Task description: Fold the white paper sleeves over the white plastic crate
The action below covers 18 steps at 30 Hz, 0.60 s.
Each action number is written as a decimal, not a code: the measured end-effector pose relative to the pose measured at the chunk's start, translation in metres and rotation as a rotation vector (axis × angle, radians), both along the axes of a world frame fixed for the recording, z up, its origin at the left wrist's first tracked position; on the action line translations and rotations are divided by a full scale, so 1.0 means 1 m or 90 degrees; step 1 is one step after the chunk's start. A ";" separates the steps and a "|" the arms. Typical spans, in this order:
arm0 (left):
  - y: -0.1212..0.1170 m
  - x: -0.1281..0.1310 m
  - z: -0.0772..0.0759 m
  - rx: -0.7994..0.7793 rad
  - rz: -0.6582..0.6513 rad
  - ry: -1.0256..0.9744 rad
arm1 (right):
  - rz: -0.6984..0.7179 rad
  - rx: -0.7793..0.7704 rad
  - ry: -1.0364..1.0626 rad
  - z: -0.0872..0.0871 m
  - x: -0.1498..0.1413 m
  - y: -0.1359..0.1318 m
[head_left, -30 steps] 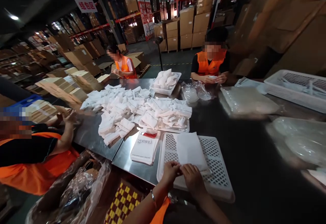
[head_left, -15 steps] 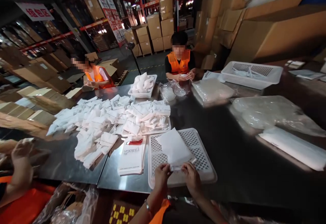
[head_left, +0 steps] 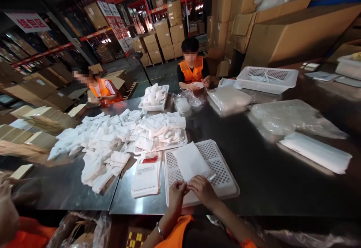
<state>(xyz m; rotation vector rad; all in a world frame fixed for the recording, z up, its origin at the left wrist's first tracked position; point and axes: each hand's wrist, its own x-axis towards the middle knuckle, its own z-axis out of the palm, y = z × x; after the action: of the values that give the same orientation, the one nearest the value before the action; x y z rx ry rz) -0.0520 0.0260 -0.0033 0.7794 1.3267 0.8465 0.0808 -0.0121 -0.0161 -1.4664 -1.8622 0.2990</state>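
Note:
My left hand [head_left: 178, 194] and my right hand [head_left: 202, 190] meet over the near edge of a white perforated plastic tray [head_left: 229, 178]. Their fingertips are pinched close together on a small white piece, mostly covered by the fingers; its exact kind cannot be made out. Just beyond my fingers, a stack of flat white sheets or pouches [head_left: 194, 161] lies in the tray. Left of the tray is a stack of printed white bags [head_left: 147, 178] with a red item [head_left: 148, 160] on top. Past it spreads a large heap of small folded white packets [head_left: 113, 133].
Across the dark metal table [head_left: 267, 184] sit a tray of white bundles [head_left: 155, 97], clear plastic packs [head_left: 229, 99], a plastic-wrapped roll [head_left: 316, 152] and a white basket [head_left: 266, 80]. Two people in orange vests work opposite; another person's hand [head_left: 7, 206] is at left.
My hands have come together, the right one moving left until the fingertips meet; the white piece between them is now mostly hidden. The neighbour's arm at left has shifted. The view has turned slightly right.

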 end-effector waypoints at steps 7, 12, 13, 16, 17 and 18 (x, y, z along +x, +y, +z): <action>-0.004 0.000 -0.004 -0.006 0.019 -0.036 | 0.020 0.043 -0.026 -0.005 -0.005 -0.001; 0.001 -0.010 -0.009 0.015 0.055 -0.002 | -0.044 0.052 0.038 -0.007 0.002 -0.013; 0.004 -0.014 -0.010 0.015 0.060 0.016 | -0.071 0.047 0.070 -0.007 0.007 -0.016; 0.009 -0.022 -0.011 0.023 0.036 0.063 | -0.078 0.019 0.101 -0.003 0.016 -0.019; 0.009 -0.023 -0.011 0.031 0.023 0.063 | -0.056 0.008 0.089 -0.001 0.016 -0.018; 0.009 -0.023 -0.010 0.039 0.013 0.058 | -0.029 -0.003 0.074 0.002 0.013 -0.016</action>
<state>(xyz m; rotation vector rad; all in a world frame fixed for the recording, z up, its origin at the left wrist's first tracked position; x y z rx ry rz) -0.0749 0.0348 -0.0137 0.8622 1.3971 0.8797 0.0942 -0.0286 -0.0146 -1.4613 -1.7341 0.3595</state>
